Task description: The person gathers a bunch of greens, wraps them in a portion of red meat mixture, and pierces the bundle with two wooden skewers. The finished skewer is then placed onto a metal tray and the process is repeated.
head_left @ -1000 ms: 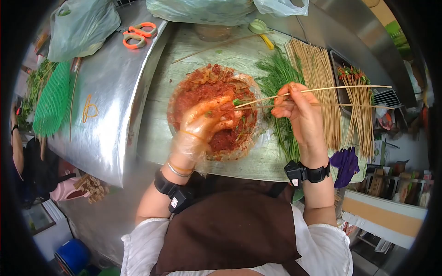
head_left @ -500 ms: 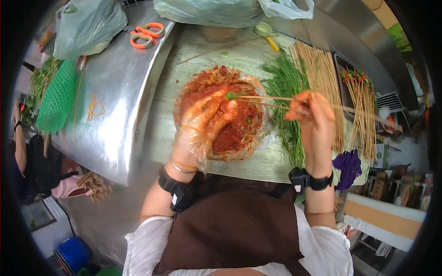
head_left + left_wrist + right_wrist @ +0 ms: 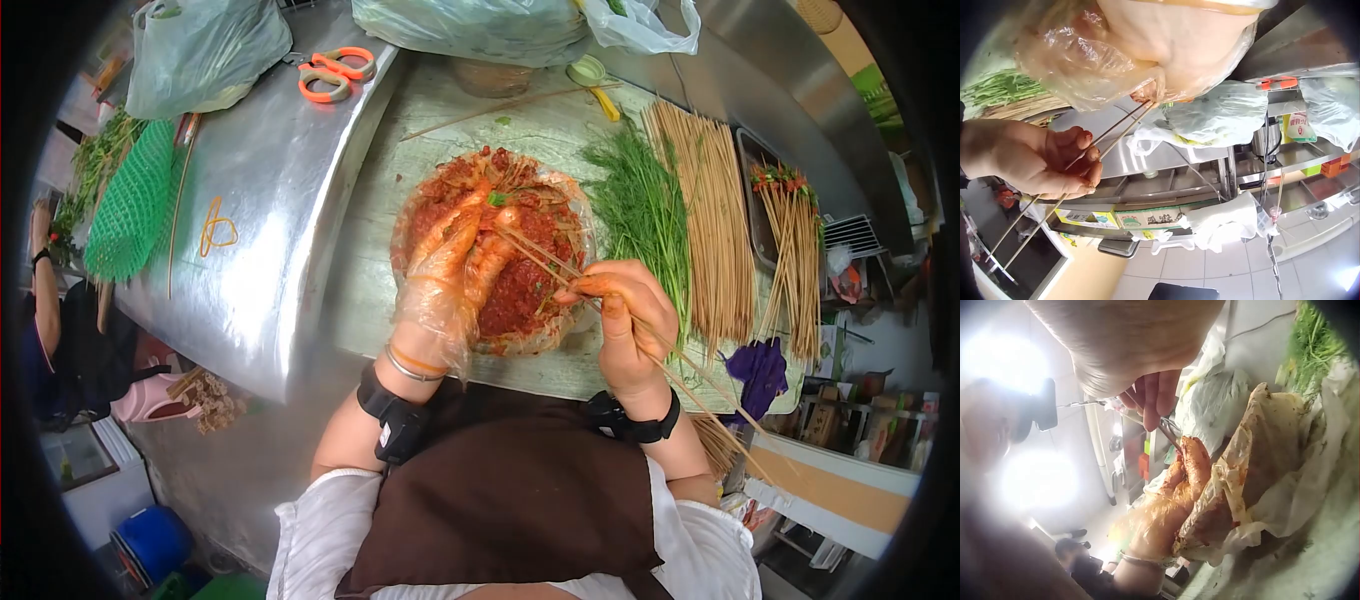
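Note:
My left hand point(image 3: 445, 255), in a clear plastic glove smeared red, is over a plastic-lined bowl point(image 3: 586, 225) of red, saucy food point(image 3: 520, 300). Between its thumb and fingers it pinches a small green-tipped piece of food point(image 3: 497, 199), mostly hidden by the glove. My bare right hand point(image 3: 630, 325), its fingertips stained red, grips two thin wooden skewers point(image 3: 1125, 131) side by side, slightly spread. Their front ends meet the gloved thumb and fingers; their long back ends stick out past the right wrist.
Right of the bowl lie feathery green herbs point(image 3: 640, 190), many bare skewers point(image 3: 705, 220) and a metal tray point(image 3: 752, 190) with filled skewers. A purple cloth point(image 3: 758, 370) lies near the front edge. Orange-handled scissors point(image 3: 335, 75) and plastic bags point(image 3: 205, 60) are at the back left.
My right hand has come down and toward me, swinging the skewers from nearly level to a slant with their back ends low. The left hand keeps its pinch over the bowl, turned slightly.

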The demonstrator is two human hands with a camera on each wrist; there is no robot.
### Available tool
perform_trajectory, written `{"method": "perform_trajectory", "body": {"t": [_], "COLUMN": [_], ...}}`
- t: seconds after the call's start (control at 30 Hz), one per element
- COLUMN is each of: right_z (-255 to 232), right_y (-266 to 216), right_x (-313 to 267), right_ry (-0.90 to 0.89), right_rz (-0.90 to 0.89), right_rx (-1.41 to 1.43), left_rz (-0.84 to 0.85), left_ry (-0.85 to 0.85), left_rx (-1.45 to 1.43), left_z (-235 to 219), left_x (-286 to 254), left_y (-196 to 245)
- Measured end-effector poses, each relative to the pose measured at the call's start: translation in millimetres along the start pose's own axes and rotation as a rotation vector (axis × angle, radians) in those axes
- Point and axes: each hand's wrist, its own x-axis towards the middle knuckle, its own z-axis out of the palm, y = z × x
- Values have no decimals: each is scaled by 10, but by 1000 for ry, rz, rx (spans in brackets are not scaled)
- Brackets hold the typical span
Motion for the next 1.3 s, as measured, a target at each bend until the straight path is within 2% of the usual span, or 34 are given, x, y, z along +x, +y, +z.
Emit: {"method": "perform_trajectory", "body": {"t": [0.5, 0.73, 0.9, 1.0, 1.1, 1.3], "right_z": [134, 190, 257, 283, 327, 379], "right_y": [-42, -22, 3, -34, 31, 48], "right_x": [143, 127, 119, 88, 98, 96], "right_ry": [-54, -37, -22, -30, 14, 11], "right_rz": [-173, -193, -217, -162, -250, -221], "right_rx": [-87, -85, -101, -96, -123, -128], "left_rz": [131, 218, 215, 232, 240, 229], "left_ry": [47, 98, 82, 74, 63, 46], "left_rx": [99, 151, 141, 161, 185, 218], "left_z": [24, 13, 30, 3, -35, 31], "left_x": [15, 49, 47, 69, 93, 78], "left_y": [-35, -59, -48, -57, -57, -35]}}
